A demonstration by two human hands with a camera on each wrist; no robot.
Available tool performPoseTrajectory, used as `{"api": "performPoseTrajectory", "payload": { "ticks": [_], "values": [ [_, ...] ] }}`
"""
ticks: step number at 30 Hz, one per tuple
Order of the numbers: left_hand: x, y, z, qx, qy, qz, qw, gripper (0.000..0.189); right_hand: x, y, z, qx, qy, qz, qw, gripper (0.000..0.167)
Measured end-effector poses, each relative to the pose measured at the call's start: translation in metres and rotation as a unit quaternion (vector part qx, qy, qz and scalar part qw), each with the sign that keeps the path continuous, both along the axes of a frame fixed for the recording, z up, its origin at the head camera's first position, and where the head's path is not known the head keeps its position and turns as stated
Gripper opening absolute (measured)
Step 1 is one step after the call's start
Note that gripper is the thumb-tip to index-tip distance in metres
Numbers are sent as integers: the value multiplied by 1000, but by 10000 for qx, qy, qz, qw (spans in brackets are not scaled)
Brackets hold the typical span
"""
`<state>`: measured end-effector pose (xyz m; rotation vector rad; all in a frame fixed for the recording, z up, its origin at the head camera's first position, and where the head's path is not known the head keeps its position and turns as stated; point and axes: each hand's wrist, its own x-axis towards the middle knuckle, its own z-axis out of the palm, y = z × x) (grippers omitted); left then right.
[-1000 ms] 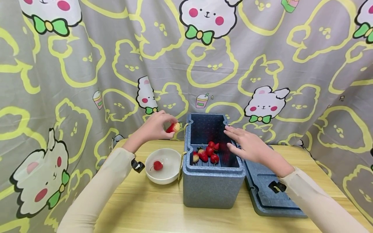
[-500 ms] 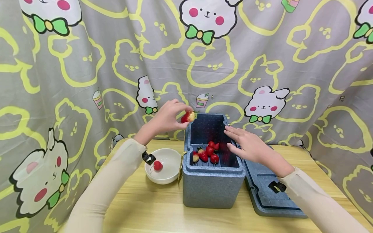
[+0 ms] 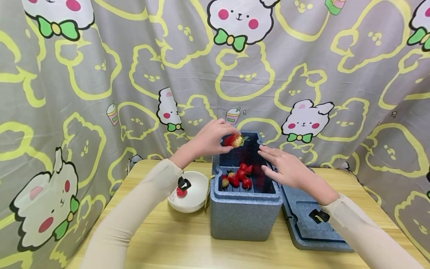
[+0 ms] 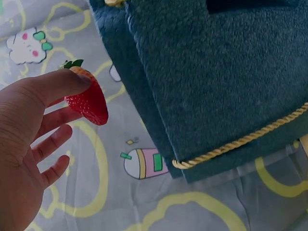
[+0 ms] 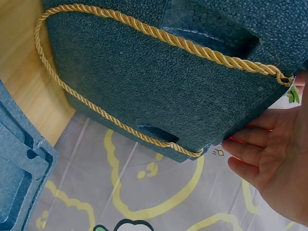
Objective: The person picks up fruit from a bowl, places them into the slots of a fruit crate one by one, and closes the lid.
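My left hand [image 3: 209, 139] pinches a strawberry [image 3: 234, 140] between thumb and fingers, held over the far end of the open grey-blue foam box [image 3: 243, 220]. The left wrist view shows that strawberry [image 4: 92, 103] with its green leaves upward and tip down, outside the fingertips. My right hand [image 3: 285, 167] is open, its fingertips at the box's right rim. In the right wrist view the straight fingers of the hand [image 5: 274, 154] lie along the rim. On the box floor are several red fruits [image 3: 241, 174], strawberries and cherries among them.
Left of the box stands a white bowl [image 3: 198, 203] with a red cherry [image 3: 181, 192], partly covered by the wrist camera. The foam lid [image 3: 304, 231] lies at right under the right forearm. A gold rope [image 5: 144, 31] hangs along the box side. A patterned curtain [image 3: 201, 74] closes the back.
My left hand has moved right with the strawberry, from above the bowl's far side past the box's left rim to over its opening. The right hand has stayed at the rim.
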<state>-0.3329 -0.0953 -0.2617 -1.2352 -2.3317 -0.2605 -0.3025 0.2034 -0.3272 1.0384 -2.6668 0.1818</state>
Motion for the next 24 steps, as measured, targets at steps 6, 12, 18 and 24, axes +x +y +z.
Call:
{"api": "performPoseTrajectory", "payload": {
  "ticks": [6, 12, 18, 24],
  "values": [
    [3, 7, -2, -114, -123, 53, 9998, 38, 0, 0, 0, -16, 11, 25, 10000, 59],
    [0, 10, -6, -250, -146, 84, 9995, 39, -1, 1, -1, -17, 9, 19, 10000, 59],
    [-1, 9, -12, -295, -268, 169, 9991, 39, -1, 1, -1, -14, 8, 18, 10000, 59],
    [-3, 6, -14, -150, -253, 156, 9994, 37, -1, 0, -1, -25, 21, 10, 10000, 59]
  ]
}}
